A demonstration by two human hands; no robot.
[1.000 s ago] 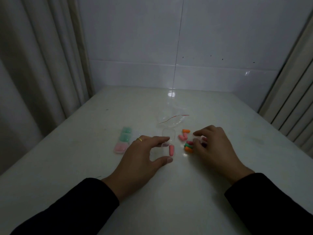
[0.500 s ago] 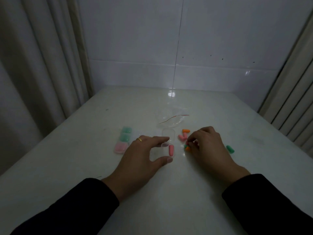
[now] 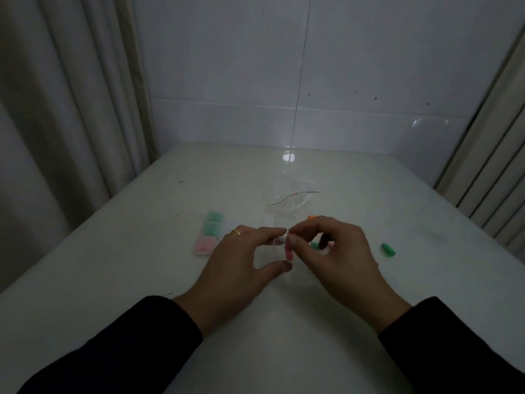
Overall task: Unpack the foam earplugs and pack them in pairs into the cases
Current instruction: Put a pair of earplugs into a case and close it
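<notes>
Pink earplug point(image 3: 288, 253) below right grip point(image 3: 292, 237)

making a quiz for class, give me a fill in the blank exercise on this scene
1. The ring is on the ____ hand.
2. The lone earplug far right on the table is ____.
3. The three filled cases lie to the ____ of both hands.
4. The sleeves are ____.

Missing words: left, green, left, black

Two bare hands, left hand point(image 3: 241, 265) and right hand point(image 3: 338, 257), emerge from long black sleeves point(image 3: 119, 348). A gold ring point(image 3: 235, 232) circles one left finger.
</notes>
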